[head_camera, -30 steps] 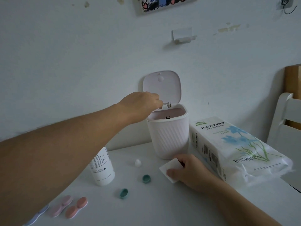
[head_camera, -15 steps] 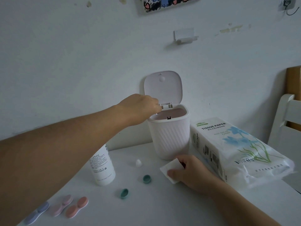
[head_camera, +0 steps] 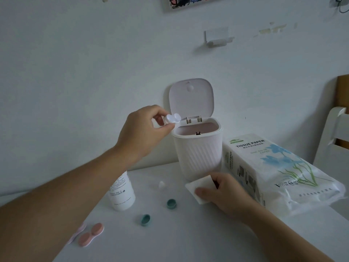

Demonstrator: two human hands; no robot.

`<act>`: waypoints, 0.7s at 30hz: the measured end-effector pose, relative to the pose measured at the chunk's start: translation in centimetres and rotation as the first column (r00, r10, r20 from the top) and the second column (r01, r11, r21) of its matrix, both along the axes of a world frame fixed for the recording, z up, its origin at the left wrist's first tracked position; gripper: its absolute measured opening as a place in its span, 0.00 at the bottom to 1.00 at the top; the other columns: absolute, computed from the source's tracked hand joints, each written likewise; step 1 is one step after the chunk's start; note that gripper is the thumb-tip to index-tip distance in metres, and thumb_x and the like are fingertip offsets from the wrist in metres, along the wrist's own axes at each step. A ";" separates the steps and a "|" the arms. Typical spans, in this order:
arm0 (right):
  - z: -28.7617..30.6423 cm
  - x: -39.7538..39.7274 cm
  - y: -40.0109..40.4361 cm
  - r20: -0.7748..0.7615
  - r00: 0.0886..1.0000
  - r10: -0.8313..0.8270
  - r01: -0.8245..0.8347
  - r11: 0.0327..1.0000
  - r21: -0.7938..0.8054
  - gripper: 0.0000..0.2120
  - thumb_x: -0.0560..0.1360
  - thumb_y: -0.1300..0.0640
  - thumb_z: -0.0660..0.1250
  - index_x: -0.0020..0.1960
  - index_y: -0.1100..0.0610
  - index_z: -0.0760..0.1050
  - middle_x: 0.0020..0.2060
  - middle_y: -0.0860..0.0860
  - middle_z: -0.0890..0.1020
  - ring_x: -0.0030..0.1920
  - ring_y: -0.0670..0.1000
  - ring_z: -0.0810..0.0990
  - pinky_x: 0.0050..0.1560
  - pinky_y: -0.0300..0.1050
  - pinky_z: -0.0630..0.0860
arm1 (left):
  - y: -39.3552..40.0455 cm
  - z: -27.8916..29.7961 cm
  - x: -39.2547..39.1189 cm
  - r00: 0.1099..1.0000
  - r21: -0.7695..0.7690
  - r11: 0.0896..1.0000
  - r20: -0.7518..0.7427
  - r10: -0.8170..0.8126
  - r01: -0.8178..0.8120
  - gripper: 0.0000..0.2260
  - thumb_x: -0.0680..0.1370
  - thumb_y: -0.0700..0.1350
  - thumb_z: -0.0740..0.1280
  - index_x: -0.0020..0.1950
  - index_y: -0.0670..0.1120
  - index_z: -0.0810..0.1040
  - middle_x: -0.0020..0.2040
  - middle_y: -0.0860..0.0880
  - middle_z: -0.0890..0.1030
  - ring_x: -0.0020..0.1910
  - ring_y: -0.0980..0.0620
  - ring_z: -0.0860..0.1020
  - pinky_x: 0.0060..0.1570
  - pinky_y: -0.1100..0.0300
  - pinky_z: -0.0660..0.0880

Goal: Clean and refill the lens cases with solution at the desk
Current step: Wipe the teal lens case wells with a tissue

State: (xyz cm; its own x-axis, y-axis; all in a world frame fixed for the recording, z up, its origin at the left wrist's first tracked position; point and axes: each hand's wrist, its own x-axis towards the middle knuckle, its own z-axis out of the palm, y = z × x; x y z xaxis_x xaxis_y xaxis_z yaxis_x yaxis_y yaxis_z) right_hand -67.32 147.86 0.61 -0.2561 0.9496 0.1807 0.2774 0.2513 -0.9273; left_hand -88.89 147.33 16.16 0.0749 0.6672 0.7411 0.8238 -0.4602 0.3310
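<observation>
Fingers (head_camera: 166, 127) of the left hand (head_camera: 141, 133) pinched a small clear plastic lens case (head_camera: 172, 118) just beside the rim of the open pale pink ribbed bin (head_camera: 198, 156). Right hand (head_camera: 224, 193) gripped a white square pad (head_camera: 198, 186) on the white worktop (head_camera: 188, 233), near two teal round caps (head_camera: 171, 203) and a white solution bottle (head_camera: 122, 191).

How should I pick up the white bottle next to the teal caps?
Wrap a hand round the white bottle's smooth round side. It stands upright, and its top is hidden behind the left arm. Come from the front right, where the desk looks bare apart from two small teal caps.
</observation>
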 end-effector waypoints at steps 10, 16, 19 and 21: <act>1.6 -0.4 -1.2 -0.300 0.948 0.107 -0.139 0.987 -0.086 0.08 0.68 0.54 0.79 0.37 0.54 0.81 0.33 0.53 0.81 0.37 0.50 0.78 0.45 0.48 0.74 | -8.2 -11.4 -3.6 0.896 -0.333 0.904 0.431 -0.106 0.267 0.09 0.74 0.43 0.78 0.46 0.58 0.85 0.28 0.64 0.75 0.25 0.61 0.67 0.28 0.73 0.65; 2.4 -0.8 -2.3 -0.438 0.881 0.181 -0.275 0.948 -0.161 0.11 0.61 0.52 0.79 0.37 0.57 0.82 0.40 0.58 0.83 0.42 0.53 0.82 0.47 0.43 0.82 | -8.5 -13.6 -3.4 0.791 -0.356 0.821 0.586 -0.176 0.447 0.09 0.70 0.50 0.77 0.49 0.58 0.86 0.31 0.62 0.78 0.28 0.59 0.68 0.29 0.65 0.67; 2.5 -1.3 -2.9 -0.440 0.866 0.236 -0.327 0.934 -0.144 0.11 0.62 0.53 0.77 0.38 0.59 0.82 0.39 0.60 0.83 0.41 0.54 0.83 0.46 0.42 0.82 | -8.9 -13.9 -3.4 0.760 -0.343 0.788 0.609 -0.229 0.512 0.10 0.69 0.52 0.77 0.50 0.57 0.86 0.32 0.63 0.79 0.29 0.59 0.68 0.30 0.68 0.68; 2.6 -1.7 -3.2 -0.451 0.843 0.293 -0.388 0.912 -0.132 0.15 0.61 0.50 0.81 0.39 0.59 0.83 0.37 0.59 0.84 0.40 0.53 0.83 0.45 0.40 0.81 | -9.1 -14.0 -3.3 0.750 -0.337 0.776 0.613 -0.248 0.533 0.10 0.70 0.52 0.77 0.51 0.57 0.86 0.32 0.64 0.79 0.29 0.60 0.68 0.31 0.70 0.68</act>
State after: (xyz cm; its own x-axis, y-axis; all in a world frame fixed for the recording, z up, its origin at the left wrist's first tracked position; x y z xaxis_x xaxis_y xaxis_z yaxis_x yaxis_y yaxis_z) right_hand -68.99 144.63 3.22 -0.5166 0.8430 0.1497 -0.2092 0.0452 -0.9768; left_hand -92.22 138.24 2.20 0.1208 0.9288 0.3504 0.2428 -0.3699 0.8968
